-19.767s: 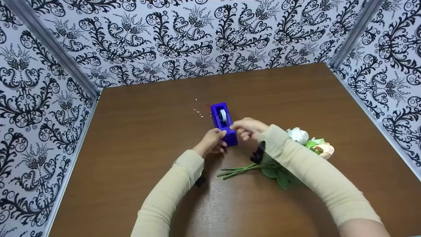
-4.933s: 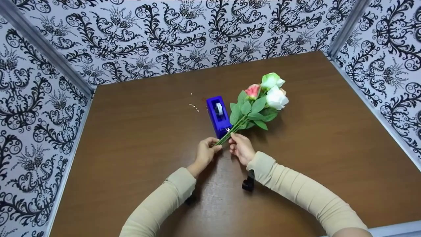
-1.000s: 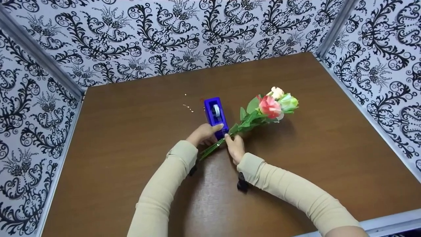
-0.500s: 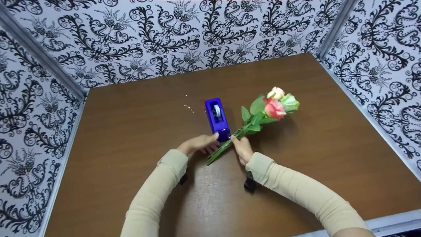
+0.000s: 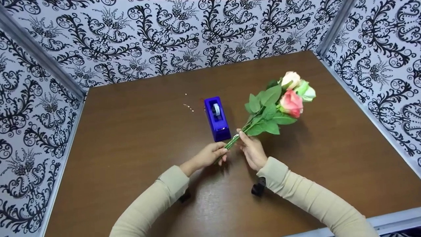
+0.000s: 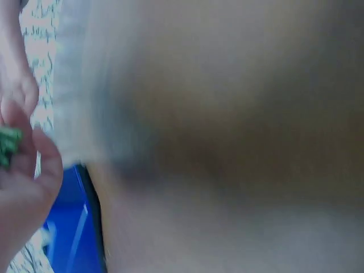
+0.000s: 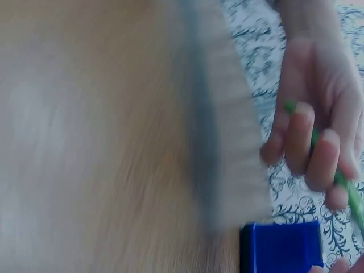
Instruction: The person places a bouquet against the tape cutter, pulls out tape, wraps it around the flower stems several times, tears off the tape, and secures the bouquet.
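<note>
A small bunch of artificial roses (image 5: 291,102), pink, cream and green-white with green leaves, slants up to the right above the table. My left hand (image 5: 210,154) grips the lower stems between thumb and fingers; in the right wrist view the left hand's fingers (image 7: 321,159) curl round a green stem (image 7: 347,190). Higher on the stems, my right hand (image 5: 253,149) pinches them beside a small shiny whitish patch, perhaps tape. Just beyond the stems stands a blue tape dispenser (image 5: 218,123) with a roll of clear tape (image 5: 216,109) in it; neither hand touches it.
Small pale specks (image 5: 189,107) lie on the brown tabletop (image 5: 141,131) left of the dispenser. Walls with a black-and-white scroll pattern (image 5: 171,36) enclose the table at the back and both sides.
My left hand has left the dispenser's front and now grips the lower stems. The roses have moved up and right, away from the dispenser. Much earlier, the bunch lay on the table at right.
</note>
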Demonstrator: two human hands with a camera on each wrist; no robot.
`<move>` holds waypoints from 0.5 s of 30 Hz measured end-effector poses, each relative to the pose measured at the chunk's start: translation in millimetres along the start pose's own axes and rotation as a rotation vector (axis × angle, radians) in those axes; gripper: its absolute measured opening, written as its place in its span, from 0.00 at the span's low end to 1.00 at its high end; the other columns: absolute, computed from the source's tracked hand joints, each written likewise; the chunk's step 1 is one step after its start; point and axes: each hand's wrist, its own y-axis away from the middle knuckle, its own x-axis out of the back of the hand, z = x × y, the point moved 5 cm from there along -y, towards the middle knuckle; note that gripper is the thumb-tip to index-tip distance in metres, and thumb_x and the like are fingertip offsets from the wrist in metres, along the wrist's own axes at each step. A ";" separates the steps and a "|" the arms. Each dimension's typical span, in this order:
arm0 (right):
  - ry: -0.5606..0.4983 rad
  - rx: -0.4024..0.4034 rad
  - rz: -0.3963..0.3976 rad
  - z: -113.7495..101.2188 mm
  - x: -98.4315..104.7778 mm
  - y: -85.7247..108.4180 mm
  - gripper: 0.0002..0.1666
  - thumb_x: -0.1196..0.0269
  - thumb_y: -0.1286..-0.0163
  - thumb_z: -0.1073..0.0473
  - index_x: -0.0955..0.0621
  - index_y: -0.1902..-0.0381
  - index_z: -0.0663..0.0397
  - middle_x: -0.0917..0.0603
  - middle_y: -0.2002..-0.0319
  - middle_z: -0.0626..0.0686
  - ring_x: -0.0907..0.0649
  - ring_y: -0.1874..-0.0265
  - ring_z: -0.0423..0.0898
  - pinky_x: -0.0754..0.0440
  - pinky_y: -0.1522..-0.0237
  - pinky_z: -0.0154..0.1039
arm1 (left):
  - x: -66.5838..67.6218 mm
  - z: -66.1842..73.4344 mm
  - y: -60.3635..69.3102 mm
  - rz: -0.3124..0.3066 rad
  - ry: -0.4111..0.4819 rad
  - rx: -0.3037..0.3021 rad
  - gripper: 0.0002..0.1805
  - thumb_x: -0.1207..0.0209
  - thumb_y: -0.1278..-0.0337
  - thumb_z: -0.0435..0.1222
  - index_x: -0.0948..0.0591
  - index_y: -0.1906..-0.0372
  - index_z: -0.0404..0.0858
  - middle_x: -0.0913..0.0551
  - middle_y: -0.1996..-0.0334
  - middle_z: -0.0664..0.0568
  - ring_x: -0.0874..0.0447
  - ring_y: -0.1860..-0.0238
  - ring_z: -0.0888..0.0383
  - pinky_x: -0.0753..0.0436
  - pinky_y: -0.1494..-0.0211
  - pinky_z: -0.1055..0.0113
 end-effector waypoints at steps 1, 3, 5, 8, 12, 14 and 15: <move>-0.008 0.004 0.001 -1.0 -0.5 1.8 0.18 0.50 0.29 0.60 0.30 0.48 0.69 0.21 0.61 0.41 0.21 0.65 0.38 0.31 0.53 0.39 | -3.3 2.2 0.4 0.045 -0.028 -0.023 0.12 0.55 0.34 0.29 0.30 0.59 0.19 0.25 0.81 0.45 0.30 0.85 0.64 0.28 0.79 0.70; -0.028 0.021 0.018 -2.9 -2.0 3.9 0.13 0.50 0.29 0.61 0.27 0.53 0.65 0.21 0.63 0.43 0.22 0.66 0.38 0.28 0.56 0.36 | -9.3 3.4 0.2 0.133 -0.129 -0.087 0.10 0.53 0.36 0.29 0.28 0.60 0.21 0.23 0.80 0.41 0.29 0.85 0.63 0.26 0.80 0.70; -0.027 0.046 0.031 -5.4 -3.5 5.1 0.09 0.50 0.30 0.62 0.26 0.58 0.62 0.21 0.64 0.44 0.22 0.66 0.38 0.28 0.57 0.34 | -15.3 9.3 2.6 0.212 -0.317 -0.161 0.08 0.49 0.38 0.29 0.27 0.62 0.25 0.21 0.79 0.41 0.26 0.83 0.61 0.25 0.80 0.70; -0.012 0.072 0.043 -8.3 -5.7 5.8 0.07 0.49 0.30 0.63 0.25 0.60 0.61 0.22 0.70 0.46 0.22 0.68 0.39 0.29 0.58 0.32 | -24.0 19.1 8.0 0.317 -0.673 -0.285 0.05 0.44 0.42 0.30 0.27 0.65 0.31 0.20 0.78 0.46 0.21 0.79 0.58 0.23 0.79 0.69; 0.010 0.095 0.020 -10.5 -8.9 7.3 0.07 0.52 0.29 0.63 0.27 0.61 0.60 0.24 0.74 0.45 0.22 0.69 0.39 0.29 0.58 0.31 | -36.3 28.5 15.0 0.448 -1.144 -0.446 0.10 0.40 0.49 0.31 0.28 0.64 0.34 0.21 0.80 0.51 0.21 0.81 0.56 0.24 0.80 0.68; 0.002 0.096 -0.005 -10.7 -10.0 8.0 0.07 0.54 0.28 0.63 0.29 0.62 0.59 0.26 0.74 0.45 0.23 0.69 0.38 0.29 0.58 0.31 | -41.4 30.7 17.4 0.508 -1.347 -0.487 0.12 0.39 0.51 0.33 0.27 0.62 0.33 0.22 0.81 0.52 0.22 0.83 0.58 0.25 0.81 0.68; -0.005 0.094 -0.019 -10.7 -10.4 8.2 0.07 0.54 0.28 0.63 0.29 0.63 0.58 0.26 0.74 0.46 0.23 0.69 0.38 0.28 0.57 0.31 | -42.8 31.5 18.0 0.524 -1.403 -0.486 0.13 0.38 0.51 0.33 0.27 0.61 0.33 0.22 0.81 0.52 0.23 0.83 0.59 0.25 0.80 0.68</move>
